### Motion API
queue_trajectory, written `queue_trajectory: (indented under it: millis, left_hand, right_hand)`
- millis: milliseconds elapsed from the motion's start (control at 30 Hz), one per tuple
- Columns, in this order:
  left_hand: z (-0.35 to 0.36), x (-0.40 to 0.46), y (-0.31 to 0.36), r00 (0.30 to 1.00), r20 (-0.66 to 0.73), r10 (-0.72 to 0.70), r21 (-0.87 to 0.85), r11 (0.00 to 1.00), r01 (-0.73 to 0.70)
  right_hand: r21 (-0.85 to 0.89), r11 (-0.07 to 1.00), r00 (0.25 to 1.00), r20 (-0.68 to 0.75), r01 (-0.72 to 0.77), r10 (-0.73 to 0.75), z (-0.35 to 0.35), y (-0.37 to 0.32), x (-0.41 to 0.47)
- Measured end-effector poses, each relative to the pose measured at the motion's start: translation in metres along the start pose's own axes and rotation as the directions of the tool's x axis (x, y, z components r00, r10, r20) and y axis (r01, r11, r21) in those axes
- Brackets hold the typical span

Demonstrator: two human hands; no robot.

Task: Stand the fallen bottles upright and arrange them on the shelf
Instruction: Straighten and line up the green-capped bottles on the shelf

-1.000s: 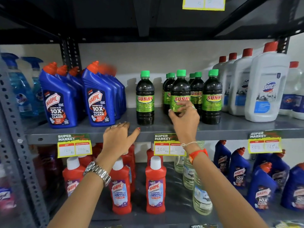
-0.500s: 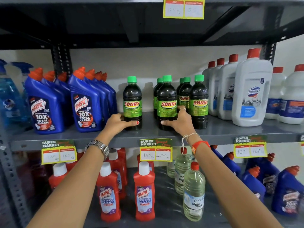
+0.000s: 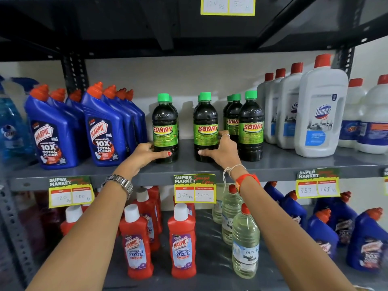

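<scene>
While hands (image 3: 144, 153) seemingly grip bottles (image 3: 164, 131).

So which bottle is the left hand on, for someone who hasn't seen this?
On the middle shelf, between the blue Harpic bottles and the white Domex bottles, stand dark green-capped Sunny bottles. The left hand grips the leftmost front one.

SUNNY on dark bottles (image 3: 165, 131), HARPIC on blue bottles (image 3: 52, 133), Domex on white bottle (image 3: 321, 114), SUPER MARKET on price tags (image 3: 194, 189)

Spray bottle (image 3: 8, 127) cut off at left edge; left hand (image 3: 144, 153) fingers hidden behind Sunny bottle (image 3: 164, 129).
</scene>
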State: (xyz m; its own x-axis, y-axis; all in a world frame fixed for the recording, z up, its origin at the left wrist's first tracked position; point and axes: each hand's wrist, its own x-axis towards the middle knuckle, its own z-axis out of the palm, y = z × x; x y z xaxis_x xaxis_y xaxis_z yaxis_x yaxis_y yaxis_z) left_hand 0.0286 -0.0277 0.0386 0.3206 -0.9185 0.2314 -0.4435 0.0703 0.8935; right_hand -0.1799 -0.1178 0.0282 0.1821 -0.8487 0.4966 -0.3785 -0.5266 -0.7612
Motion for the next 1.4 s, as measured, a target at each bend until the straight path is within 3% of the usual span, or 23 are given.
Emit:
queue_trajectory:
  millis: [233, 333, 467, 600, 767, 933, 1400]
  left_hand:
    - [0.001, 0.000, -0.004, 1.000, -0.014, 0.017, 0.029, 0.999, -0.017]
    - [0.001, -0.006, -0.004, 0.992, -0.120, 0.031, 0.209, 0.978, -0.005]
    - [0.006, -0.030, -0.010, 0.963, -0.247, 0.105, 0.633, 0.770, 0.079]
    - [0.016, -0.049, -0.024, 0.937, -0.240, 0.255, 0.799, 0.599, 0.042]
    - [0.022, -0.055, -0.039, 0.903, -0.238, 0.358, 0.884, 0.466, 0.049]
    - [0.026, -0.061, -0.038, 0.863, -0.223, 0.453, 0.906, 0.423, 0.012]
    - [0.030, -0.061, -0.039, 0.859, -0.230, 0.458, 0.910, 0.413, 0.024]
  right_hand:
    - [-0.016, 0.999, 0.999, -0.036, 0.032, -0.032, -0.001, -0.004, -0.009]
    - [0.032, 0.999, 0.989, -0.145, 0.041, -0.036, -0.011, -0.002, -0.019]
    - [-0.006, 0.996, 0.904, -0.419, 0.091, -0.085, -0.038, 0.010, -0.024]
    - [-0.101, 0.994, 0.834, -0.546, 0.031, -0.081, -0.061, 0.023, -0.012]
    - [-0.247, 0.966, 0.909, -0.416, -0.079, -0.032, -0.073, 0.036, -0.003]
    - [-0.106, 0.986, 0.960, -0.264, -0.129, 0.097, -0.082, 0.044, -0.006]
    - [-0.180, 0.978, 0.962, -0.267, -0.102, 0.051, -0.072, 0.031, -0.010]
